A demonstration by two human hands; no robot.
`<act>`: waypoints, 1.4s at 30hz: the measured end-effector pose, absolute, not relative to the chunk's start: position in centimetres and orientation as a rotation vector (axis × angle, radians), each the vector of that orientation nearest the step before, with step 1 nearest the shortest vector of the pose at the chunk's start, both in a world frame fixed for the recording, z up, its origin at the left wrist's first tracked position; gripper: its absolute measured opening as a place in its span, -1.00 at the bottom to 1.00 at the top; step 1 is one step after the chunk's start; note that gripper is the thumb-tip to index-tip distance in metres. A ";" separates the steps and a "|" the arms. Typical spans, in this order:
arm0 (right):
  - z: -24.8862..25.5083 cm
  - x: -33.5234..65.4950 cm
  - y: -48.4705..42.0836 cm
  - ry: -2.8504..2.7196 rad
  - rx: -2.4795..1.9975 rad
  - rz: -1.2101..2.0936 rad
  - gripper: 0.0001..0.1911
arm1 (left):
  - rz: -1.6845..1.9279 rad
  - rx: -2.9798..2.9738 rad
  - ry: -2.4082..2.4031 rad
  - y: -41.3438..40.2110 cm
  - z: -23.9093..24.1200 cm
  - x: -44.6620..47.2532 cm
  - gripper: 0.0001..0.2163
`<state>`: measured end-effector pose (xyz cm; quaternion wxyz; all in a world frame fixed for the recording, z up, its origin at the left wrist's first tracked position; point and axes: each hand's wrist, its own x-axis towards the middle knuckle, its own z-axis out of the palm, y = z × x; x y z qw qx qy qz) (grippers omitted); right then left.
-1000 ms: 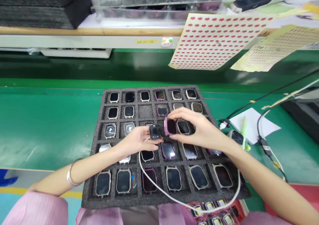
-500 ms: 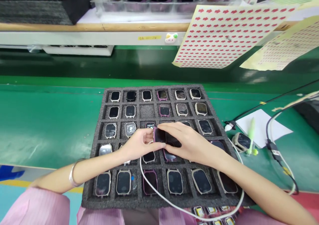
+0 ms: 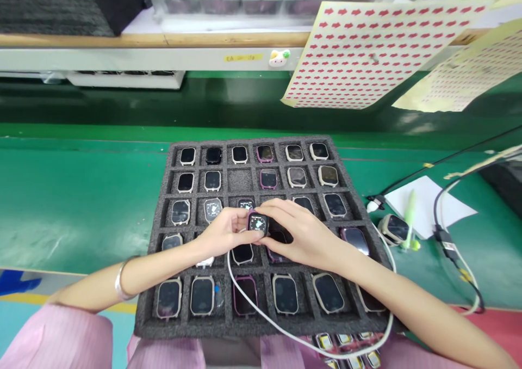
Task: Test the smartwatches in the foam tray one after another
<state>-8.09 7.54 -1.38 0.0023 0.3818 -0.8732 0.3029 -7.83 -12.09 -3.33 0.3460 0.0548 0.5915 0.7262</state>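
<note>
Between my two hands is a purple-edged smartwatch, its screen lit with a round dial, held above the middle of a dark grey foam tray. My left hand pinches its left side, the thumb along the lower edge. The fingers and thumb of my right hand close on its right side. A white cable runs up to my left fingers; its end there is hidden. Strapless watches, some purple and some pale-framed, sit in the tray's compartments, and one behind my hands also has a lit screen.
Right of the tray lie another watch, a green pen, white paper and cables with a connector. A sheet of red arrow stickers hangs from the shelf edge. Black foam blocks stand on the shelf.
The watch's screen was dark and now shows a lit dial. The watch has turned a little in my fingers, and both hands stay nearly in place.
</note>
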 end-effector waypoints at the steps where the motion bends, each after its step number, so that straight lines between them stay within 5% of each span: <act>1: -1.4 -8.1 7.5 -2.743 1.195 0.972 -0.62 | 1.882 0.143 1.530 -12.1 -3.4 -7.8 -0.73; 42: -1.1 -8.4 7.9 -2.629 1.199 1.233 -0.66 | 1.758 0.389 1.754 -12.2 -4.2 -6.5 -0.66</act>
